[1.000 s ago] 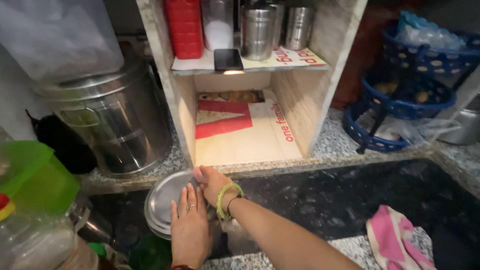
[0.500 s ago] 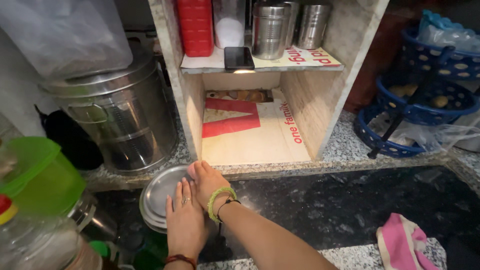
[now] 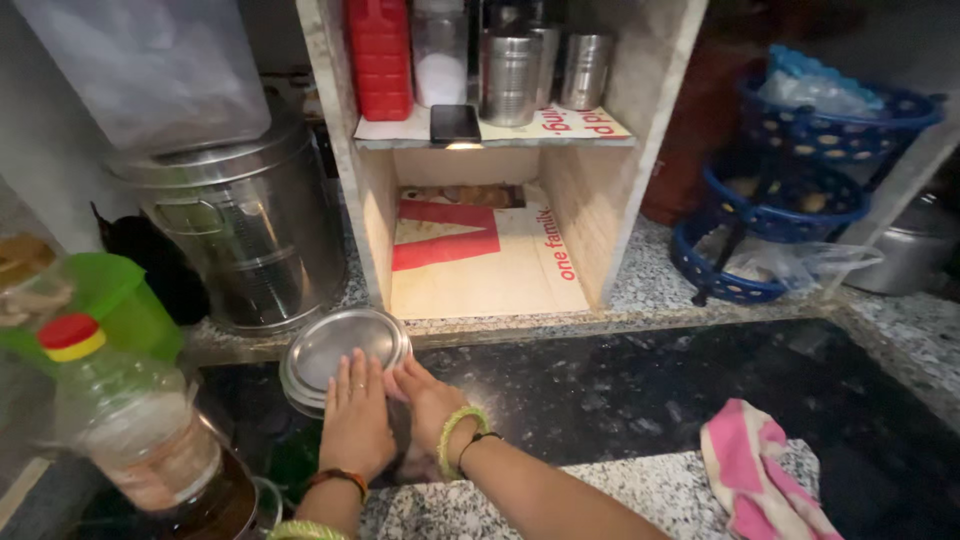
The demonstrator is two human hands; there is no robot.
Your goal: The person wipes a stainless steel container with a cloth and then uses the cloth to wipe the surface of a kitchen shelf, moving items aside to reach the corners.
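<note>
A round steel container with a flat lid (image 3: 335,352) stands on the dark counter in front of the wooden shelf unit (image 3: 600,190). My left hand (image 3: 355,420) lies flat against its near side, fingers on the lid's rim. My right hand (image 3: 428,400) grips the container's right side from below the lid. Both wrists wear bangles. The container's lower body is hidden behind my hands.
A big steel drum (image 3: 245,235) stands at the left, with a green tub (image 3: 115,305) and a red-capped plastic bottle (image 3: 125,420) nearer me. The upper shelf holds a red jar, steel tins and a phone (image 3: 455,123). Blue stacked baskets (image 3: 790,190) stand right; a pink cloth (image 3: 765,475) lies near the counter's edge.
The view has shifted, so the shelf and container sit higher and further right in frame. Both hands stay on the steel container.
</note>
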